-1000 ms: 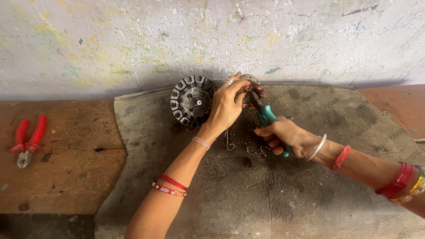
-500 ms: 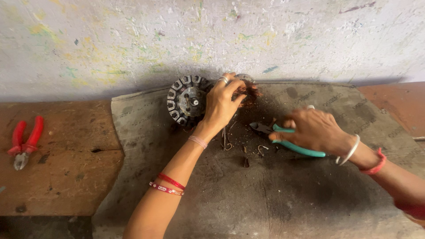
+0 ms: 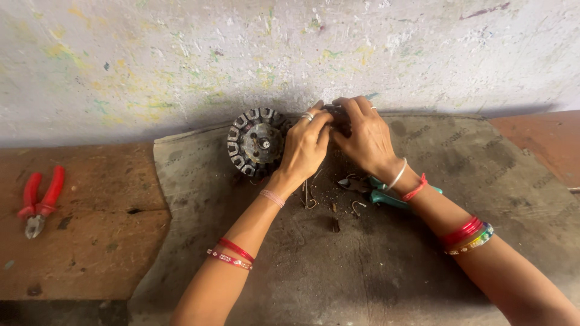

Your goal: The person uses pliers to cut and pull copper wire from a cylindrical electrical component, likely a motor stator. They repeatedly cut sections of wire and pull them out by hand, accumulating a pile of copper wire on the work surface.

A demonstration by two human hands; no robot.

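Note:
A dark round motor stator (image 3: 254, 142) with slotted teeth and a central shaft leans against the wall on a grey mat (image 3: 423, 253). My left hand (image 3: 305, 148) grips its right side, fingers curled over the rim. My right hand (image 3: 362, 136) is pressed against the same spot, fingers bent onto the part hidden between both hands. Teal-handled pliers (image 3: 386, 193) lie on the mat under my right wrist. Small wire scraps (image 3: 311, 196) are scattered just below my hands.
Red-handled pliers (image 3: 39, 199) lie on the brown floor at the far left. A paint-speckled white wall (image 3: 241, 54) rises right behind the stator. The mat's left edge (image 3: 160, 199) runs beside my left forearm.
My right hand has put the teal pliers down on the mat and moved up to join my left hand on the stator. The left hand stayed on the stator.

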